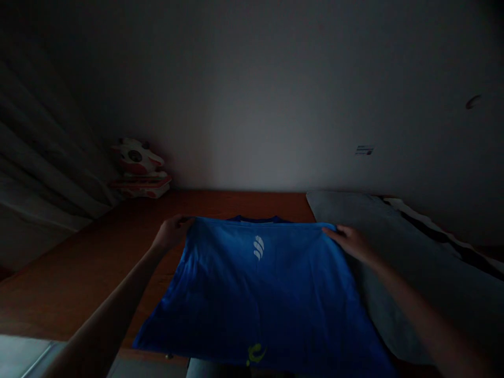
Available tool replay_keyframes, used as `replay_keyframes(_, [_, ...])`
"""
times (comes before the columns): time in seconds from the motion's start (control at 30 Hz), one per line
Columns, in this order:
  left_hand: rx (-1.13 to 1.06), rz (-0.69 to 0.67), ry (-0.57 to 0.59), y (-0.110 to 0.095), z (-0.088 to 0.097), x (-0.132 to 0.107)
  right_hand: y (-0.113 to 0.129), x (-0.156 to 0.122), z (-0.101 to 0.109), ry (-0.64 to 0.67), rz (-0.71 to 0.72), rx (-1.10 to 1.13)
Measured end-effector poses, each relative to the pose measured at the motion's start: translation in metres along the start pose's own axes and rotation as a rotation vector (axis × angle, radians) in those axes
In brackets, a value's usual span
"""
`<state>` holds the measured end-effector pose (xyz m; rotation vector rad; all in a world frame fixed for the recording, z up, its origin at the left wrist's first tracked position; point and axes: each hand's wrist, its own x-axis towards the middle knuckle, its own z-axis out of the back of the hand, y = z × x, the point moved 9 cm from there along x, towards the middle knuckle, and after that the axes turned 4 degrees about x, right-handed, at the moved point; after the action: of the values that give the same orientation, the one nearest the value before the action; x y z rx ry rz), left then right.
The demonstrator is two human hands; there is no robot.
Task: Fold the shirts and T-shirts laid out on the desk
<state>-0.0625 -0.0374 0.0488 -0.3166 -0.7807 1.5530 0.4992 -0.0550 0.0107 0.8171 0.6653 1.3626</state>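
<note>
A blue T-shirt with a small white logo lies spread over a brown wooden table in dim light. My left hand is closed on the shirt's far left corner near the shoulder. My right hand pinches the far right corner. Both arms reach forward along the shirt's sides. The dark collar shows just past the far edge between my hands.
A grey cloth lies on the table to the right of the shirt, with a darker striped fabric beyond it. A white and red toy sits at the back left by a curtain. A plain wall stands behind.
</note>
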Motion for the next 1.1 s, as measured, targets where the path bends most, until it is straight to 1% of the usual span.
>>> replay_keyframes(0.1, [0.068,0.046,0.035,0.019,-0.031,0.023,-0.012,0.02,-0.014,-0.044,0.025,-0.109])
replay_keyframes(0.17, [0.081,0.062,0.037,0.028,-0.041,0.03,-0.019,0.028,-0.02,-0.071,0.051,-0.116])
replay_keyframes(0.23, [0.081,0.071,0.03,0.032,-0.043,0.037,-0.022,0.036,-0.021,-0.111,0.084,-0.107])
replay_keyframes(0.33, [0.09,0.087,0.019,0.032,-0.041,0.052,-0.02,0.052,-0.017,-0.173,0.115,-0.147])
replay_keyframes(0.43, [0.114,0.104,0.003,0.026,-0.043,0.068,-0.017,0.07,-0.02,-0.218,0.103,-0.205])
replay_keyframes(0.5, [0.143,0.102,-0.011,0.019,-0.051,0.071,-0.014,0.077,-0.024,-0.257,0.097,-0.238])
replay_keyframes(0.57, [0.178,0.063,-0.018,0.007,-0.065,0.065,-0.009,0.075,-0.03,-0.314,0.104,-0.272])
replay_keyframes(0.63, [0.199,-0.016,0.0,-0.011,-0.086,0.049,-0.001,0.065,-0.042,-0.34,0.151,-0.312])
replay_keyframes(0.67, [0.211,-0.064,0.022,-0.021,-0.099,0.038,0.006,0.058,-0.052,-0.322,0.196,-0.34])
replay_keyframes(0.73, [0.265,-0.136,0.089,-0.038,-0.125,0.014,0.019,0.044,-0.079,-0.231,0.292,-0.41])
replay_keyframes(0.8, [0.397,-0.152,0.171,-0.047,-0.148,-0.006,0.026,0.031,-0.105,-0.124,0.332,-0.495])
replay_keyframes(0.83, [0.467,-0.151,0.2,-0.048,-0.156,-0.013,0.026,0.026,-0.115,-0.084,0.319,-0.537])
replay_keyframes(0.87, [0.527,-0.147,0.22,-0.047,-0.16,-0.017,0.024,0.023,-0.123,-0.055,0.295,-0.579])
replay_keyframes(0.93, [0.598,-0.144,0.232,-0.043,-0.161,-0.019,0.018,0.02,-0.131,-0.021,0.239,-0.651])
replay_keyframes(1.03, [0.631,-0.177,0.239,-0.033,-0.157,-0.014,0.008,0.021,-0.133,0.019,0.178,-0.696])
replay_keyframes(1.1, [0.624,-0.203,0.228,-0.027,-0.153,-0.011,0.004,0.021,-0.132,0.037,0.167,-0.699])
